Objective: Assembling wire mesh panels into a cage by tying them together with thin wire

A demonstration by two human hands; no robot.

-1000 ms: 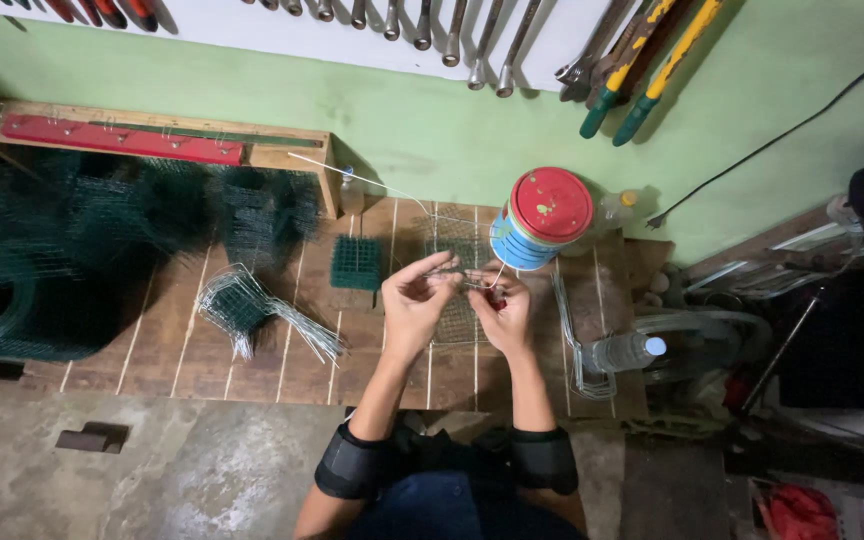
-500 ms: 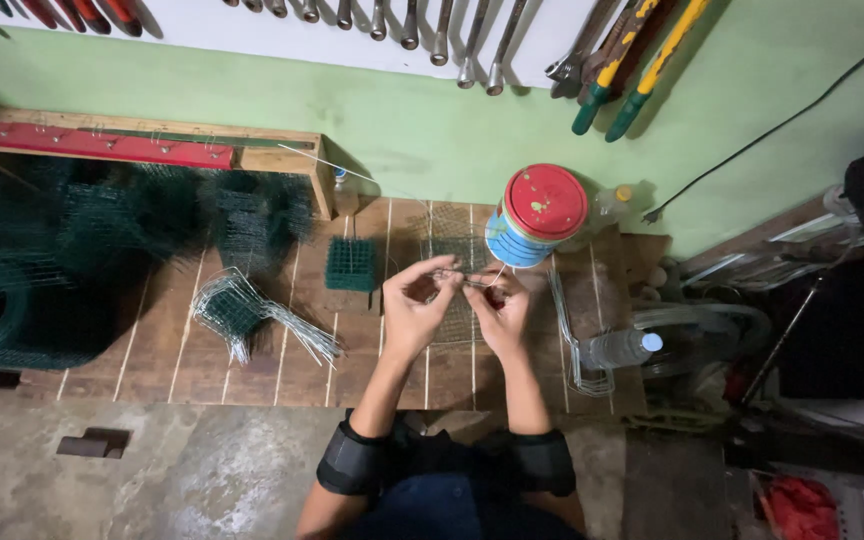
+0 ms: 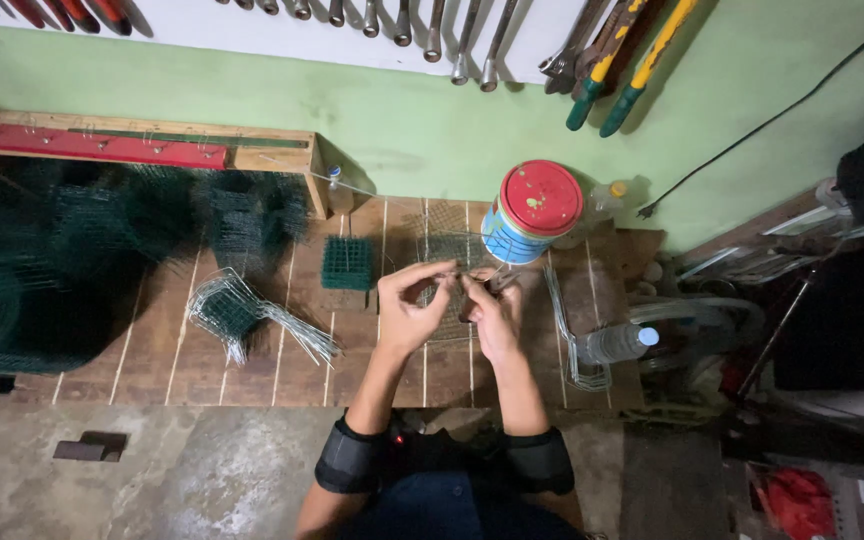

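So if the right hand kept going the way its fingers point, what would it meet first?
The right hand points up-left toward the wall; first in line is the flat grey wire mesh panel on the wooden board, probably before the red-lidded blue tin, though depth is unclear.

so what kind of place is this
Probably a small home workshop for wire work: wrenches and cutters hang on the wall, green mesh rolls lie on a wooden work board, bent wire nearby.

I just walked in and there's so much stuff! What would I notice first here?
Probably the can with the bright red lid at the back of the wooden bench. Just in front of it, the left hand and right hand pinch thin wire over a mesh panel. Dark green wire mesh is piled on the left, and tools hang on the wall above.
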